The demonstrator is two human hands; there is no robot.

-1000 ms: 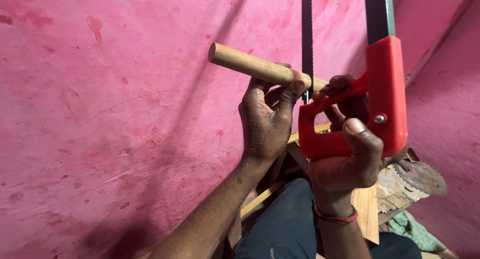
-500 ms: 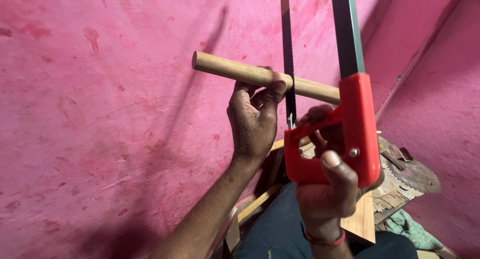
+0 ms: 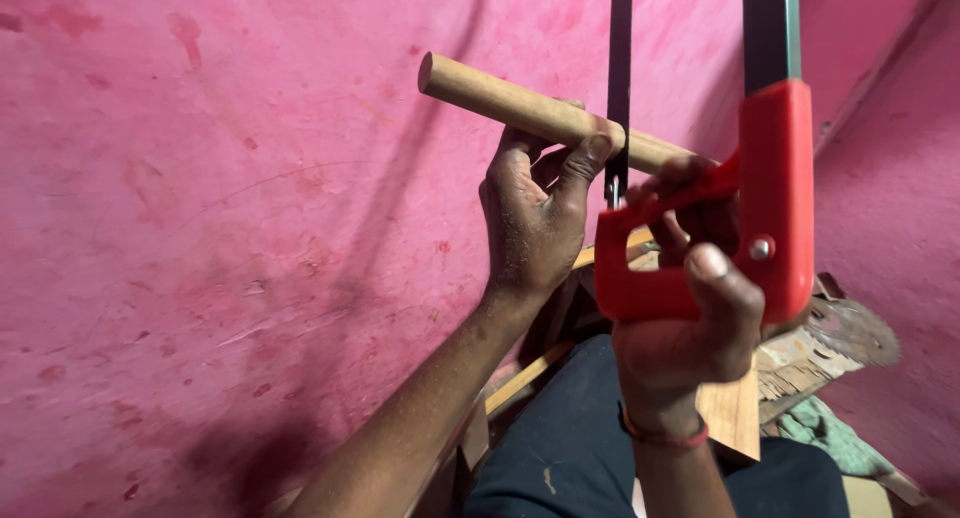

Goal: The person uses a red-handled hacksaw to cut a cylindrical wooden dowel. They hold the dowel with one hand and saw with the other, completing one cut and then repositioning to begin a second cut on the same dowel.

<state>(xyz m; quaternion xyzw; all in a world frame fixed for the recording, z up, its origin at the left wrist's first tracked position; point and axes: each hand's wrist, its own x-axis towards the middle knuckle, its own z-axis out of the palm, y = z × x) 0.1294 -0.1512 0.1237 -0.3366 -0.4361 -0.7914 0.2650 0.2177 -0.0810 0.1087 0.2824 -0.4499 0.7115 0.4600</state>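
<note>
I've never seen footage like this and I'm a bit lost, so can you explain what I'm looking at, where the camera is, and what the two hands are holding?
The camera sits on a person's head and looks down at their own two bare hands, so you see what they see. The left hand grips a round wooden dowel and holds it in front of a pink wall. The right hand is wrapped around the red handle of a hacksaw. Its thin dark blade crosses the dowel right beside the left thumb. Below, by the person's dark trousers, lie wooden pieces and a greenish cloth.
</note>
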